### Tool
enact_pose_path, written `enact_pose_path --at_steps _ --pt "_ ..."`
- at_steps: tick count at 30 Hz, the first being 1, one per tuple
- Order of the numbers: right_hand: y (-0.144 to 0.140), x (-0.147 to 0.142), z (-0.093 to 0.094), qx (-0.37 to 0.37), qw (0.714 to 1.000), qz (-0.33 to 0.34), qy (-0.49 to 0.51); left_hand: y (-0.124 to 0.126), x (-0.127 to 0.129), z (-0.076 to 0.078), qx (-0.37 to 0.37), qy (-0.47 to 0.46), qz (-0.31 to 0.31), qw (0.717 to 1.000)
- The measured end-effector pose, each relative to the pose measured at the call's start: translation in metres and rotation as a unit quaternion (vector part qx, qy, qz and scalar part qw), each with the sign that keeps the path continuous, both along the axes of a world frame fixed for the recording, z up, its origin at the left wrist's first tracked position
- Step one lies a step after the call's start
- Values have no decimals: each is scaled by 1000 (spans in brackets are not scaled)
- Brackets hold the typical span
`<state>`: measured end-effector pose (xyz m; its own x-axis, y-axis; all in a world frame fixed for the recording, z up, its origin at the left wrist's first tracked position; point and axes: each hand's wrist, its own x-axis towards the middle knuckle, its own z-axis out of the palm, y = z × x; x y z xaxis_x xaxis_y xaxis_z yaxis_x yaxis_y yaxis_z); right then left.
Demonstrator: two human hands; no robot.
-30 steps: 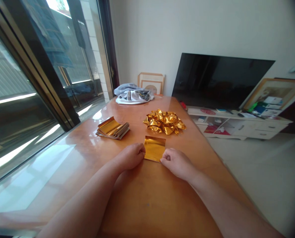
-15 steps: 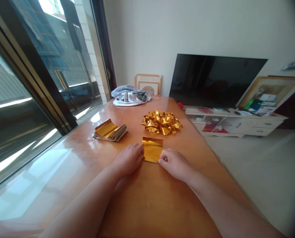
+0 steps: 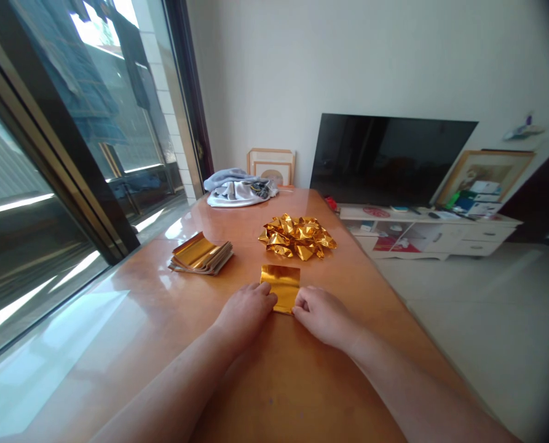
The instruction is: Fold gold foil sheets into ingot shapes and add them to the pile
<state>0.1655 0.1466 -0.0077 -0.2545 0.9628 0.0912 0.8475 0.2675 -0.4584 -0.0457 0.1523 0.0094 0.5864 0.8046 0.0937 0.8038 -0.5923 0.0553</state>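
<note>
In the head view, a gold sheet [image 3: 281, 288] is laid flat on the bench [image 3: 274, 381], between both hands. Its lower right corner is pinched in the grip of the right hand [image 3: 327, 317]; its left edge is covered by fingers of the left hand [image 3: 247, 312], whose grip cannot be determined. The sheet is apparently steadied from both sides. A paper stack [image 3: 200, 253] and crumpled gold pieces [image 3: 298, 237] are placed apart, presumably for separation. Red material [image 3: 396, 244] is contained in the cabinet's [image 3: 449, 235] open compartment.

near left corner of gold paper [image 3: 281, 284] hidden by left hand [image 3: 251, 306], forearms [image 3: 182, 375] cut off below, cabinet [image 3: 454, 239] clutter [image 3: 479, 200] too small
</note>
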Motion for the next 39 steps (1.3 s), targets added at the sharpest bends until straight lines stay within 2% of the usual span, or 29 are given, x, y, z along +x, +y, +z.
enact_pose_path --at_steps 6,12,17,21,25,29,39 --pt "-4 -1 5 -7 1000 -12 -9 -15 0 6 -4 61 5 998" --pt "-9 -3 10 11 999 -7 -40 -22 -2 9 9 62 -17 998" --pt "-22 -9 19 66 990 7 -125 -25 -2 12 14 67 -16 998" --pt "-37 -19 20 98 982 54 -149 -27 -2 15 10 71 -12 997" --pt "-45 -28 12 45 981 95 -164 -28 -1 17 -1 74 -9 997" --pt "-47 -30 10 -11 977 101 -186 -28 -1 18 -7 77 -3 997" --pt "-53 -21 11 -17 968 81 -238 -29 -3 17 -3 64 -4 998"
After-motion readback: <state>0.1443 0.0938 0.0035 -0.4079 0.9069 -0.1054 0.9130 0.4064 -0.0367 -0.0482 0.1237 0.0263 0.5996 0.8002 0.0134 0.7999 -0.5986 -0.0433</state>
